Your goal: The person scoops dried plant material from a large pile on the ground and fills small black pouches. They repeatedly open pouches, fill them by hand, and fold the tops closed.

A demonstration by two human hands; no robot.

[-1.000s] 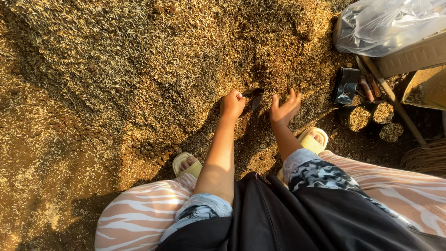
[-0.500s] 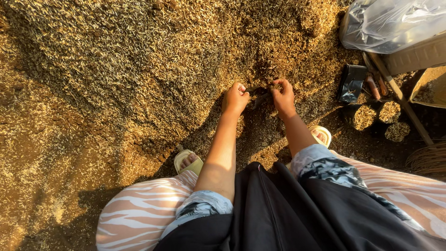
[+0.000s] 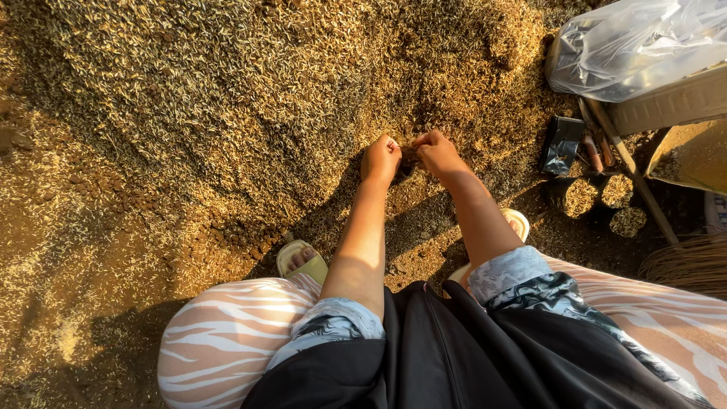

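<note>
Looking down from head height, starting at the left of the frame: showing packed bare earth dusted with chaff, then taking in a wide heap of rice husk filling the upper left and centre, glowing gold in low sunlight. Moving to lower centre: crouching in striped trousers, with a pale green sandal peeking out just above the left knee. Reaching forward with both bare forearms to the near edge of the heap, at centre frame. Curling the left hand into a loose fist, knuckles up, and bunching the right hand just beside it, fingertips of both meeting over a small dark clump in the husk; pinching at it, apparently, though not showing clearly what is being gripped. Judging the work in hand: probably best keeping both hands low and close, pressing the fingertips together under the clump and lifting slowly, avoiding spilling loose husk down the slope. Continuing right: passing the other sandal beside the right forearm, then a crumpled black pouch, some small round pots packed with husk, and a leaning stick. Ending at the upper right with a clear plastic bag and, at the right edge lower down, broom bristles.
</note>
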